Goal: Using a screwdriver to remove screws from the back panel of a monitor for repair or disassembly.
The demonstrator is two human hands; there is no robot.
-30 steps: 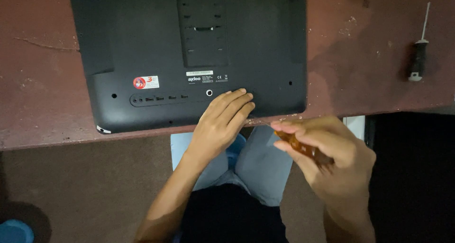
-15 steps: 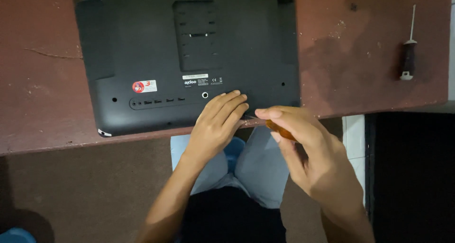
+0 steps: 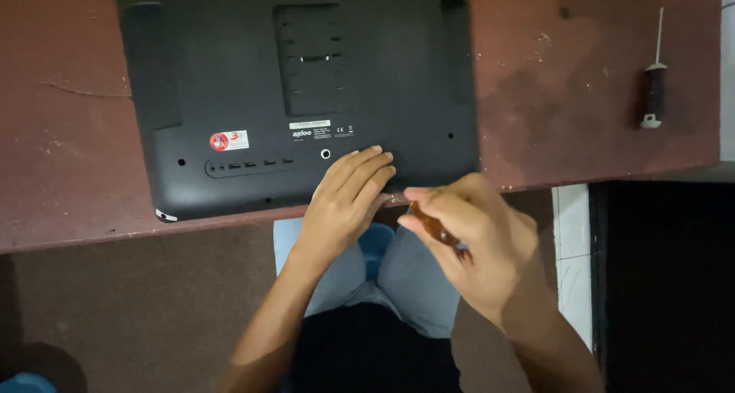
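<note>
- You are pressing your left hand (image 3: 348,196) flat, fingers spread and gripping nothing, on the back shell of the black all-in-one monitor (image 3: 306,94), at about 6 o'clock on its lower edge; judging by the pose, the palm is pinning the shell so it is not sliding on the table.
- The monitor is lying face down on the reddish-brown table (image 3: 582,109), its lower edge sitting right at the table's near rim, which is keeping the bottom seam within your reach.
- You are closing your right hand (image 3: 475,240) around an amber-handled screwdriver (image 3: 434,226), thumb and fingers wrapped on the handle.
- The tip is pointing toward 10 o'clock at the shell's bottom edge, just beside your left fingertips (image 3: 387,171); the tip itself is hidden, so contact cannot be told.
- A second screwdriver (image 3: 653,94), dark handle with a pale end, is lying well apart at 2 o'clock, shaft pointing away from you, parked clear of the work.
- The port row (image 3: 249,165) is facing up at 9 o'clock of your left hand.
</note>
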